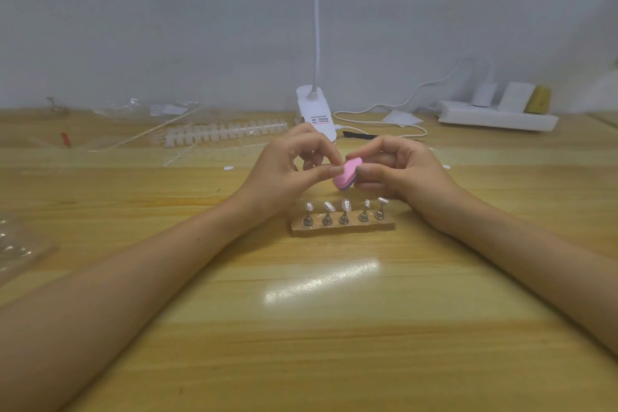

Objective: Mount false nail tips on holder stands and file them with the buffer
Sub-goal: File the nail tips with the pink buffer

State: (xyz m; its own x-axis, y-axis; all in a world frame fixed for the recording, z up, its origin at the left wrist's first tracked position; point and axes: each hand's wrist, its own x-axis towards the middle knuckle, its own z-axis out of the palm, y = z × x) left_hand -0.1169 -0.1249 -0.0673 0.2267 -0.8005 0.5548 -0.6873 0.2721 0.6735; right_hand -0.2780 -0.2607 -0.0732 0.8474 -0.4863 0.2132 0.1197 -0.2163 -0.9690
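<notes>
Five nail tips (345, 204) on stands (343, 219); glossy wooden table (301, 344); pale wall (167, 27).

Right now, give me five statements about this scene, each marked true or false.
1. The pink buffer is pinched between the left hand and the right hand. True.
2. Three holder stands are on the base. False: the base bears five holder stands, each topped with a nail tip.
3. The buffer lies on the table. False: it is held above the table.
4. A white clip lamp sits behind the hands. True.
5. The power strip is at the far left. False: the power strip is far right.
</notes>
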